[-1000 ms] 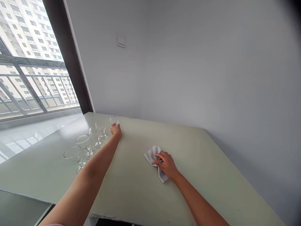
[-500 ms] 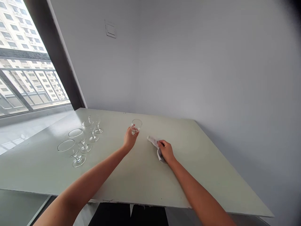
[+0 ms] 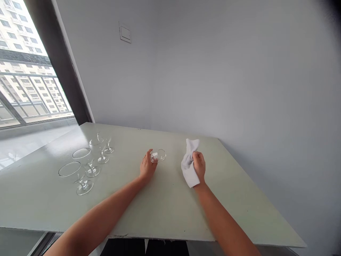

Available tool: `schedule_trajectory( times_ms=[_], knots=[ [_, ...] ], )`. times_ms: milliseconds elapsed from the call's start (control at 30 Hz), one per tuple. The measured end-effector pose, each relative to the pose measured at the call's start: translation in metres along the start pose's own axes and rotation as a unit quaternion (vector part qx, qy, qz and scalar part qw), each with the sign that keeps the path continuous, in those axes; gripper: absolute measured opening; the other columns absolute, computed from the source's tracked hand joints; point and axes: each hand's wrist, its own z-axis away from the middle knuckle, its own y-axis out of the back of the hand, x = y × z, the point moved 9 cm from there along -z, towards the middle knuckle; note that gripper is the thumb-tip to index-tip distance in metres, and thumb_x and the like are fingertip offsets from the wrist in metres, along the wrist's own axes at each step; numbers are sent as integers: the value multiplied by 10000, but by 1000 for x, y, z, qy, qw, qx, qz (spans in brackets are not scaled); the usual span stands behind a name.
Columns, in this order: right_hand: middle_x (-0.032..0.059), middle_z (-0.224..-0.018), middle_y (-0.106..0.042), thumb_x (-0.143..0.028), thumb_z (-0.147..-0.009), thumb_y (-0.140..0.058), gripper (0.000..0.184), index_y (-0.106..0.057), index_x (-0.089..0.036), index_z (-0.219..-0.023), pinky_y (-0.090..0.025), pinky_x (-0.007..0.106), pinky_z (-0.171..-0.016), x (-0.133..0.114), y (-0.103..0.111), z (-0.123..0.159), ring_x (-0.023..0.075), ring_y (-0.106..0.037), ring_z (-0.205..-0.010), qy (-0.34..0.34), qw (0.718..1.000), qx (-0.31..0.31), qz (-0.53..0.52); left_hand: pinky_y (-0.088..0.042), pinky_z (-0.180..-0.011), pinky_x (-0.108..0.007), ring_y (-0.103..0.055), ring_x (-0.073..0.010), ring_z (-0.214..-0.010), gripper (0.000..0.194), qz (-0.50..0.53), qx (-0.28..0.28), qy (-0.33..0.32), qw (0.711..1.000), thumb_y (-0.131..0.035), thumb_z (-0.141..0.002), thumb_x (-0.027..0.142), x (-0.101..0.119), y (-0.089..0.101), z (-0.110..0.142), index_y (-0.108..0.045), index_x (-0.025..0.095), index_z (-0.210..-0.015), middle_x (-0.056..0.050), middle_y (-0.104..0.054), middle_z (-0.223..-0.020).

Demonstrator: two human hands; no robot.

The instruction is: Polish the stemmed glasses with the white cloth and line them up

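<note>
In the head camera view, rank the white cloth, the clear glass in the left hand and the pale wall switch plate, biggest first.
1. Crumpled white cloth
2. Clear stemmed glass in the left hand and pale wall switch plate: these look about alike, and differing nearness to the camera leaves their order unsure.

We see a clear stemmed glass (image 3: pixel 159 155) tipped almost onto its side, its bowl pointing right toward a white cloth (image 3: pixel 188 165), soft and crumpled, bunched upright, near the glass but apart from it.
</note>
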Motion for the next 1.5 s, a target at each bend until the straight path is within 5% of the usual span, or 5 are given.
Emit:
schedule_trajectory(
  times_ms=[200,467,767,1133,1500],
  knots=[
    [106,-1173,-568,-309,-873,-429,351,-503,-230,-1207,-458,352,-805,-10,-96,63,218,-550,-970,123,940,-248,201,-417,-844,-358,-521,-223,-1017,488,-24,-6,-50,998,-504,-799,252,9,0,4,-353,231,-1263,-69,-582,-1075],
    [24,-837,-651,-273,-831,-495,307,-583,-225,-1121,-505,299,-685,35,-88,66,174,-615,-730,-20,910,-382,157,-417,-843,-371,-480,-238,-964,423,-84,-12,-163,983,-576,-747,205,29,-6,11,-469,214,-1156,-61,-561,-944],
    [12,-623,-639,-443,-785,-585,234,-652,-222,-752,-506,303,-589,62,-87,72,174,-625,-599,-111,918,-368,95,-419,-829,-353,-454,-226,-924,372,-104,-61,-230,966,-547,-767,149,46,-11,24,-479,180,-1132,-71,-556,-971],
    [16,-622,-658,-457,-791,-570,287,-623,-238,-613,-476,323,-621,55,-81,61,187,-609,-617,-31,932,-333,144,-433,-917,-366,-482,-217,-1104,545,-66,-59,-236,968,-426,-745,32,57,4,23,-447,239,-1249,-72,-522,-1210],
    [5,-574,-633,-466,-731,-650,293,-614,-175,-732,-476,299,-534,41,-86,65,167,-610,-517,-198,920,-320,-109,-421,-943,-358,-453,-220,-1197,460,-115,-47,-322,938,-396,-868,171,69,9,26,-386,189,-1327,-111,-565,-1202]
  ],
)
